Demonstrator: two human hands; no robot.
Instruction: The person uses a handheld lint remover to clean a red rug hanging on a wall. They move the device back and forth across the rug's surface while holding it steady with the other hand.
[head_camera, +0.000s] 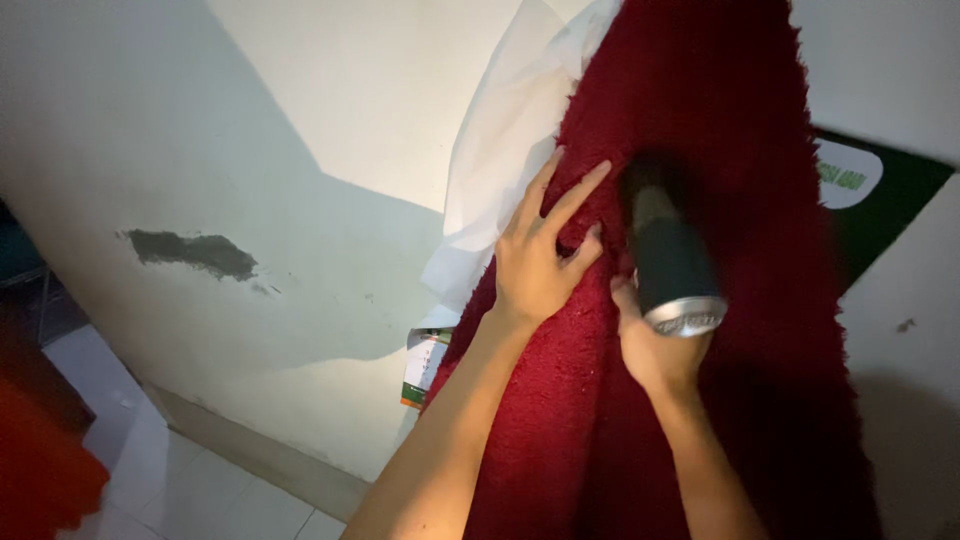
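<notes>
A deep red shaggy rug hangs against a white wall. My left hand lies flat on the rug with fingers spread, pressing the pile. My right hand grips a dark cylindrical handheld device with a silver round end, like a hair dryer, pointed at the rug just right of my left fingers. White cloth or paper shows behind the rug's left edge.
The wall has a grey patch of bare plaster. A green and white poster is partly covered at the right. A small printed card peeks out below the white sheet. Pale floor tiles lie lower left, beside a red object.
</notes>
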